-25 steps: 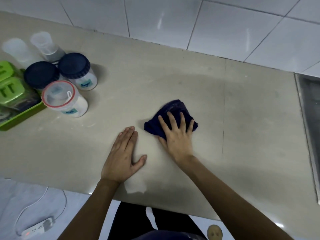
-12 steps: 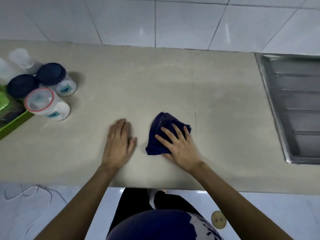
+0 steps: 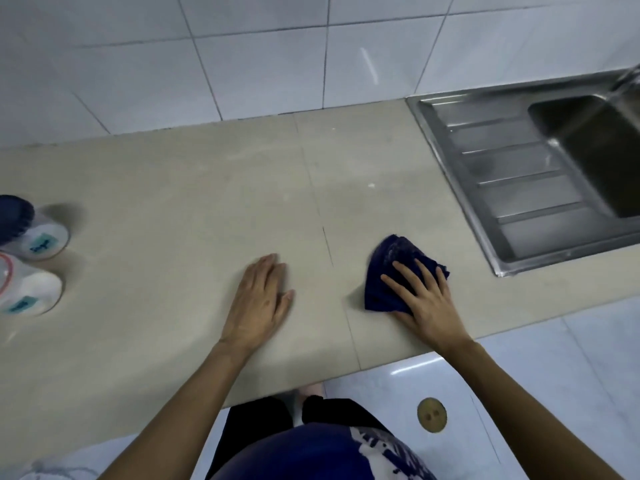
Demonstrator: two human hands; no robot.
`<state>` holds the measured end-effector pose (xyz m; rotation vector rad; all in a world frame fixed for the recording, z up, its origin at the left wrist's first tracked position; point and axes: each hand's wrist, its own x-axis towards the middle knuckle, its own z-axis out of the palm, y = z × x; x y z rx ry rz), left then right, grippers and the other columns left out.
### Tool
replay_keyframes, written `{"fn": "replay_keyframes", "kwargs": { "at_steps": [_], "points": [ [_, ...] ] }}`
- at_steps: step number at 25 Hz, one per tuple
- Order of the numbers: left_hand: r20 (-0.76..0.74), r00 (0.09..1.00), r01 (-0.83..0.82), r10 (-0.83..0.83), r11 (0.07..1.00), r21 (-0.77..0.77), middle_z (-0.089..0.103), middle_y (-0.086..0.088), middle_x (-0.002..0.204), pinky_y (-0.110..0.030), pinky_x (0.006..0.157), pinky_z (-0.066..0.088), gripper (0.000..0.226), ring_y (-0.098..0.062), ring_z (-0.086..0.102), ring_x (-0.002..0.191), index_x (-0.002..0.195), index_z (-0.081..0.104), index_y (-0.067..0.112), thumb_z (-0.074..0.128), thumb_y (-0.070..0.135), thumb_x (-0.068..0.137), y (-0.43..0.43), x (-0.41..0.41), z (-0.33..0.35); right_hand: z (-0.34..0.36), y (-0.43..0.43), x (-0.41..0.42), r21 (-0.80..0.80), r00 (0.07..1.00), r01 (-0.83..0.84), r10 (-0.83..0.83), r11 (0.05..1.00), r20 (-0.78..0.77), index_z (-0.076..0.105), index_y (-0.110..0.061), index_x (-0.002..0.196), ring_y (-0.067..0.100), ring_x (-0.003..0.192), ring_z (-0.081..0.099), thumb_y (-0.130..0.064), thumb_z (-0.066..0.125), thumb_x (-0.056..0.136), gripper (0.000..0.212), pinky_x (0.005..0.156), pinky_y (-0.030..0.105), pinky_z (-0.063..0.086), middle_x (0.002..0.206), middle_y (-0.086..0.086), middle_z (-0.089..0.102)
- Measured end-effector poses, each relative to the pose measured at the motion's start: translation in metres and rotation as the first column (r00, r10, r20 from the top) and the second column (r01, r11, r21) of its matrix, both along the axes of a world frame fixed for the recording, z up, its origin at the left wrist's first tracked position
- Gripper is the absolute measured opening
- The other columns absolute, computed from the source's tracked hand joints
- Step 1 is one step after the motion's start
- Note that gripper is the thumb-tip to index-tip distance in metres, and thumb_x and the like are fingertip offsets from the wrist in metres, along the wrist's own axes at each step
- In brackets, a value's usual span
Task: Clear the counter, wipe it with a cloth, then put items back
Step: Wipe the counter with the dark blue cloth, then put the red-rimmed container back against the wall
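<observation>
right hand (image 3: 424,299): flat and spread out, fingers splayed, pressing down on the dark blue cloth (image 3: 391,271), not really gripping it

left hand (image 3: 258,303): open too, palm down on bare counter, holding nothing, well left of the cloth

cloth: bunched up, near edge of the beige counter (image 3: 173,188), right of a thin seam line

sink (image 3: 540,174): steel, ribbed drainboard, just right of and beyond the cloth

jars: blue-lidded jar (image 3: 24,230) and red-rimmed jar (image 3: 24,289), side by side at the far left edge, both cut off by the frame
</observation>
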<state>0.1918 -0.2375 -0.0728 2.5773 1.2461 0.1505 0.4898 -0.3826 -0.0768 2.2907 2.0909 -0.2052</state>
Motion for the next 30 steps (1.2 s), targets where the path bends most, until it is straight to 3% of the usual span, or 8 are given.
{"fn": "replay_keyframes", "kwargs": {
  "at_steps": [3, 7, 12, 16, 21, 24, 27, 30],
  "points": [
    [0.02, 1.0, -0.016, 0.016, 1.0, 0.001, 0.049, -0.02, 0.139, -0.047, 0.109, 0.037, 0.051, -0.033, 0.043, 0.128, 0.127, 0.054, 0.0, 0.04, 0.036, 0.094, -0.004, -0.01, -0.003, 0.002, 0.001, 0.0, 0.01, 0.999, 0.002, -0.002, 1.0, -0.044, 0.034, -0.038, 0.143, 0.035, 0.145, 0.019, -0.06, 0.038, 0.088, 0.059, 0.112, 0.065, 0.016, 0.155, -0.003, 0.032],
    [0.058, 0.991, -0.117, 0.117, 0.993, 0.003, 0.051, -0.019, 0.136, -0.049, 0.108, 0.037, 0.047, -0.032, 0.045, 0.126, 0.125, 0.055, 0.001, 0.041, 0.032, 0.093, -0.004, -0.046, -0.005, 0.008, 0.017, -0.031, 0.127, 0.987, 0.108, -0.091, 0.986, -0.132, 0.042, -0.029, 0.141, 0.03, 0.148, 0.006, -0.064, 0.041, 0.087, 0.064, 0.117, 0.057, -0.005, 0.156, -0.004, 0.027],
    [0.079, 0.962, -0.265, 0.262, 0.964, 0.026, 0.055, -0.016, 0.135, -0.042, 0.113, 0.028, 0.041, -0.028, 0.049, 0.127, 0.124, 0.057, 0.0, 0.041, 0.021, 0.094, -0.009, -0.118, -0.007, 0.005, 0.083, -0.141, 0.219, 0.968, -0.165, 0.201, 0.962, -0.153, 0.037, -0.012, 0.141, 0.027, 0.144, 0.019, -0.044, 0.023, 0.101, 0.054, 0.117, 0.055, 0.005, 0.152, 0.01, 0.037],
    [0.12, 0.86, -0.499, 0.496, 0.867, -0.01, 0.054, -0.017, 0.134, -0.043, 0.111, 0.031, 0.043, -0.031, 0.048, 0.125, 0.123, 0.057, 0.001, 0.042, 0.026, 0.092, -0.011, -0.192, -0.009, 0.01, 0.14, -0.243, 0.145, 0.869, -0.406, 0.43, 0.902, -0.244, 0.038, -0.014, 0.138, 0.03, 0.136, 0.041, -0.051, 0.029, 0.095, 0.058, 0.114, 0.047, 0.017, 0.143, 0.01, 0.049],
    [0.176, 0.688, -0.714, 0.705, 0.7, -0.013, 0.053, -0.018, 0.133, -0.046, 0.111, 0.032, 0.044, -0.034, 0.046, 0.127, 0.124, 0.055, 0.001, 0.043, 0.028, 0.091, 0.004, -0.265, -0.005, 0.033, 0.203, -0.34, 0.183, 0.817, -0.514, 0.544, 0.838, -0.194, 0.047, -0.011, 0.134, 0.03, 0.12, 0.056, -0.05, 0.044, 0.086, 0.062, 0.103, 0.044, 0.044, 0.133, 0.011, 0.057],
    [0.192, 0.609, -0.786, 0.77, 0.618, 0.016, 0.052, -0.021, 0.133, -0.046, 0.113, 0.027, 0.044, -0.036, 0.046, 0.127, 0.124, 0.054, -0.001, 0.044, 0.026, 0.091, 0.006, -0.294, -0.011, 0.043, 0.232, -0.4, 0.211, 0.794, -0.507, 0.548, 0.836, -0.264, 0.036, -0.014, 0.143, 0.028, 0.129, 0.046, -0.052, 0.052, 0.084, 0.072, 0.106, 0.041, 0.04, 0.143, 0.011, 0.046],
    [0.221, 0.567, -0.813, 0.794, 0.583, -0.009, 0.048, -0.018, 0.138, -0.045, 0.115, 0.027, 0.044, -0.032, 0.04, 0.133, 0.13, 0.05, 0.001, 0.048, 0.024, 0.093, 0.004, -0.298, -0.019, 0.051, 0.257, -0.461, 0.217, 0.742, -0.392, 0.446, 0.894, -0.499, 0.026, -0.026, 0.146, 0.026, 0.137, 0.033, -0.052, 0.068, 0.075, 0.088, 0.107, 0.039, 0.036, 0.15, 0.012, 0.032],
    [0.235, 0.58, -0.802, 0.78, 0.598, -0.003, 0.048, -0.017, 0.139, -0.041, 0.116, 0.024, 0.045, -0.029, 0.038, 0.134, 0.132, 0.049, 0.002, 0.048, 0.026, 0.095, 0.005, -0.297, -0.021, 0.048, 0.271, -0.504, 0.235, 0.658, -0.275, 0.36, 0.932, -0.662, 0.033, -0.03, 0.143, 0.028, 0.134, 0.035, -0.048, 0.079, 0.064, 0.093, 0.107, 0.039, 0.038, 0.146, 0.013, 0.032]
  ]
}}
